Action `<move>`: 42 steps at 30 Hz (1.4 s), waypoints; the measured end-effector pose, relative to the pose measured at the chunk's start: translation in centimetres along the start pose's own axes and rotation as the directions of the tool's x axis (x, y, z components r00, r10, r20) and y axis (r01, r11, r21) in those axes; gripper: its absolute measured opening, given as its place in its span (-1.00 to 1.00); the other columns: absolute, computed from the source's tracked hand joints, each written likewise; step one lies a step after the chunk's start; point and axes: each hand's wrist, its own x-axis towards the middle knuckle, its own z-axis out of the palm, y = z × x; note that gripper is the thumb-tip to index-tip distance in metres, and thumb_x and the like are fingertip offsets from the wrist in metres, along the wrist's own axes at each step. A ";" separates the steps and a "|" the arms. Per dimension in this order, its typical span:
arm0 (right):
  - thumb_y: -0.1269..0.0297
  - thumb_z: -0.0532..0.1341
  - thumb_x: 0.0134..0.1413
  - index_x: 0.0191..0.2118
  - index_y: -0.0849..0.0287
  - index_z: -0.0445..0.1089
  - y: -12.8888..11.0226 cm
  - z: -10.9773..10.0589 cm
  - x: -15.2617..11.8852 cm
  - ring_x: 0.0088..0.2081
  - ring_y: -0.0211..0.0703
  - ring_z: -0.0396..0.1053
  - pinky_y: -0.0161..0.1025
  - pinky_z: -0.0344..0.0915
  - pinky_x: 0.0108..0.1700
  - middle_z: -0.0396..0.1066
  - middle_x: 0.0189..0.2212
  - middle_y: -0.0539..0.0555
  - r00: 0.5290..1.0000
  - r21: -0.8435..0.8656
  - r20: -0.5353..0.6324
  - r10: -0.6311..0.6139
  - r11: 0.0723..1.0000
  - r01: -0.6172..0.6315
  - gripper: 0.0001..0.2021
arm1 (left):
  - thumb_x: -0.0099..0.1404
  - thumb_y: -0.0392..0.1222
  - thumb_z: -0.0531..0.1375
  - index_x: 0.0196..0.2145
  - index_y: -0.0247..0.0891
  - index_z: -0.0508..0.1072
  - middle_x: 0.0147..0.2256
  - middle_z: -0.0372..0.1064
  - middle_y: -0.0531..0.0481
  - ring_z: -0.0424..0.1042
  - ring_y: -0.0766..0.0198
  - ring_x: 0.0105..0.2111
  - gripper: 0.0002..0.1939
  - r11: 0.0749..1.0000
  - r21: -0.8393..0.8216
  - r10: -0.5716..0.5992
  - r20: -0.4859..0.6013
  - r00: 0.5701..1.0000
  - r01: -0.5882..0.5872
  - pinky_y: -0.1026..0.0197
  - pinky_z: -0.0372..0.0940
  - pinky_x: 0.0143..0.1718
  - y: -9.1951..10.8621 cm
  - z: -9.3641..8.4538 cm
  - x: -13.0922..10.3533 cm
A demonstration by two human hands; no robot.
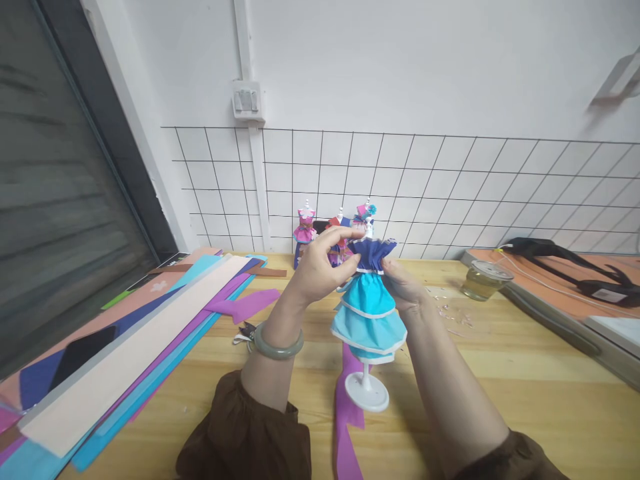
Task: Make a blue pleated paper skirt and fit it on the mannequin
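A small white dress form stands on its round base [367, 392], dressed in a tiered turquoise skirt [370, 323] with white trim. Around its upper part sits a dark blue pleated paper piece [371, 255] with pale edges. My left hand [325, 263], a bracelet on its wrist, grips that piece's left side, thumb against it and index finger reaching over the top by the neck. From the right, my right hand [404, 283] pinches the piece's lower right edge; its other fingers are partly hidden behind the skirt. Under and behind the base lies a purple paper strip [349, 427].
Small dressed forms [305, 230] stand by the wall. At left lie stacked colored paper sheets [145, 347], a dark phone-like slab [83, 353] and scissors [245, 333]. At right are a lidded jar [486, 280], small clear scraps [455, 313] and a black strapped device [575, 267].
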 end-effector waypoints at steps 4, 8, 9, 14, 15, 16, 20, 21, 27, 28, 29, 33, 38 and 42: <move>-0.01 0.33 -0.21 -0.25 0.02 0.46 0.2 -0.1 0.1 -0.12 0.05 0.41 -0.01 0.31 -0.09 0.51 -0.26 0.07 1.000 0.043 0.002 -0.003 0.999 0.003 -0.65 | 0.13 -0.39 0.13 -0.19 -0.27 0.40 -0.14 0.39 -0.10 0.35 0.21 -0.07 -0.74 0.999 0.035 0.024 -0.013 1.000 -0.024 0.11 0.27 -0.02 -0.1 -0.1 0.1; 0.00 0.34 -0.23 -0.25 0.06 0.46 0.2 0.0 0.2 -0.12 0.03 0.41 -0.02 0.30 -0.07 0.51 -0.25 0.07 1.000 0.029 -0.015 -0.007 1.000 0.007 -0.63 | 0.15 -0.39 0.12 -0.22 -0.28 0.40 -0.18 0.39 -0.09 0.35 0.24 -0.10 -0.78 0.999 0.034 0.012 -0.040 0.999 -0.011 0.14 0.26 -0.03 -0.1 0.0 0.1; -0.01 0.35 -0.23 -0.25 0.07 0.46 0.2 0.0 0.2 -0.12 0.03 0.41 -0.02 0.30 -0.07 0.51 -0.25 0.08 1.000 0.025 -0.018 -0.003 1.000 0.003 -0.62 | 0.15 -0.38 0.12 -0.22 -0.28 0.40 -0.19 0.39 -0.09 0.35 0.24 -0.11 -0.79 0.999 0.036 0.009 -0.045 0.999 -0.007 0.15 0.26 -0.04 -0.2 0.0 0.1; -0.01 0.34 -0.21 -0.21 0.07 0.45 0.2 0.3 0.2 -0.11 0.02 0.40 -0.04 0.29 -0.06 0.50 -0.22 0.08 1.000 0.004 -0.020 -0.013 1.000 0.013 -0.60 | 0.17 -0.37 0.10 -0.24 -0.26 0.42 -0.21 0.40 -0.06 0.37 0.27 -0.15 -0.80 0.999 0.044 -0.009 -0.058 0.998 0.012 0.17 0.26 -0.07 -0.2 0.0 0.1; 0.00 0.33 -0.19 -0.22 0.06 0.45 0.2 0.3 0.2 -0.12 0.01 0.41 -0.05 0.28 -0.06 0.51 -0.22 0.07 1.000 0.004 -0.015 -0.019 1.000 0.019 -0.62 | 0.17 -0.37 0.10 -0.24 -0.26 0.42 -0.22 0.40 -0.06 0.37 0.27 -0.16 -0.81 0.999 0.039 -0.011 -0.062 0.998 0.014 0.18 0.26 -0.07 -0.2 0.0 0.1; 0.01 0.33 -0.18 -0.23 0.06 0.46 0.3 0.3 0.2 -0.13 0.00 0.41 -0.05 0.28 -0.06 0.51 -0.23 0.07 1.000 0.005 -0.009 -0.022 1.000 0.022 -0.64 | 0.17 -0.36 0.10 -0.25 -0.27 0.43 -0.22 0.40 -0.06 0.37 0.27 -0.16 -0.81 0.999 0.034 -0.014 -0.066 0.998 0.016 0.18 0.26 -0.07 -0.3 -0.1 0.2; 0.01 0.34 -0.19 -0.22 0.08 0.46 0.5 0.2 0.2 -0.11 -0.01 0.40 -0.05 0.25 -0.01 0.50 -0.22 0.07 1.000 -0.006 0.005 -0.016 1.000 0.016 -0.63 | 0.19 -0.34 0.10 -0.28 -0.26 0.44 -0.24 0.41 -0.05 0.38 0.27 -0.16 -0.84 1.000 0.020 -0.021 -0.087 0.996 0.023 0.18 0.27 -0.07 -0.3 0.0 0.2; 0.01 0.34 -0.20 -0.22 0.08 0.46 0.5 0.2 0.2 -0.10 0.00 0.40 -0.04 0.25 0.00 0.50 -0.22 0.08 1.000 -0.013 0.000 -0.018 1.000 0.018 -0.62 | 0.19 -0.34 0.10 -0.29 -0.26 0.44 -0.25 0.41 -0.05 0.38 0.27 -0.16 -0.85 1.000 0.018 -0.022 -0.094 0.995 0.024 0.18 0.27 -0.07 -0.3 0.0 0.2; 0.01 0.35 -0.21 -0.22 0.11 0.48 0.1 0.6 0.2 -0.11 0.02 0.41 -0.04 0.27 -0.02 0.51 -0.22 0.11 1.000 -0.016 0.019 -0.001 1.000 0.002 -0.61 | 0.26 -0.26 0.06 -0.27 -0.24 0.46 -0.22 0.42 -0.06 0.39 0.25 -0.17 -0.81 0.993 -0.062 -0.106 -0.085 0.991 0.101 0.18 0.32 -0.14 -0.3 -0.1 0.1; 0.02 0.34 -0.19 -0.22 0.12 0.48 0.0 0.6 0.2 -0.13 0.02 0.42 -0.04 0.28 -0.04 0.52 -0.23 0.11 1.000 -0.012 0.025 -0.004 1.000 0.005 -0.61 | 0.28 -0.24 0.03 -0.23 -0.24 0.46 -0.20 0.42 -0.07 0.40 0.24 -0.16 -0.79 0.988 -0.096 -0.129 -0.070 0.989 0.122 0.19 0.33 -0.15 -0.3 -0.2 0.1; 0.04 0.34 -0.17 -0.22 0.13 0.48 -0.1 0.7 0.2 -0.15 0.01 0.43 -0.05 0.29 -0.06 0.52 -0.24 0.12 1.000 -0.007 0.027 -0.007 1.000 0.007 -0.63 | 0.30 -0.23 0.01 -0.19 -0.24 0.44 -0.16 0.41 -0.08 0.40 0.24 -0.14 -0.76 0.983 -0.125 -0.147 -0.063 0.987 0.138 0.19 0.34 -0.15 -0.3 -0.2 0.1; 0.10 0.33 -0.12 -0.27 0.16 0.50 -0.5 1.1 0.2 -0.29 -0.06 0.47 -0.11 0.34 -0.16 0.54 -0.32 0.12 0.999 -0.010 -0.016 0.033 0.999 -0.033 -0.71 | 0.30 -0.22 0.02 -0.02 -0.22 0.34 -0.01 0.33 -0.10 0.30 0.20 0.03 -0.70 0.986 -0.120 -0.134 -0.121 0.984 0.119 0.13 0.25 0.03 -0.6 -0.1 0.1; 0.18 0.35 -0.12 -0.38 0.22 0.49 -0.9 1.6 0.4 -0.41 -0.21 0.44 -0.26 0.34 -0.30 0.52 -0.44 0.07 0.989 -0.045 -0.145 0.025 0.998 -0.032 -0.79 | 0.22 -0.28 0.11 0.01 -0.20 0.29 0.05 0.27 -0.11 0.23 0.16 0.09 -0.62 0.997 0.055 -0.042 -0.132 0.990 0.049 0.06 0.16 0.12 -0.6 -0.1 0.1; 0.22 0.37 -0.15 -0.41 0.24 0.47 -1.1 1.9 0.5 -0.46 -0.25 0.40 -0.33 0.31 -0.41 0.50 -0.48 0.05 0.973 -0.084 -0.229 0.002 0.996 -0.022 -0.80 | 0.15 -0.37 0.12 -0.11 -0.22 0.38 -0.01 0.30 -0.12 0.22 0.14 0.08 -0.68 0.975 0.220 0.042 -0.076 0.996 -0.024 -0.01 0.11 0.14 -0.5 -0.1 0.2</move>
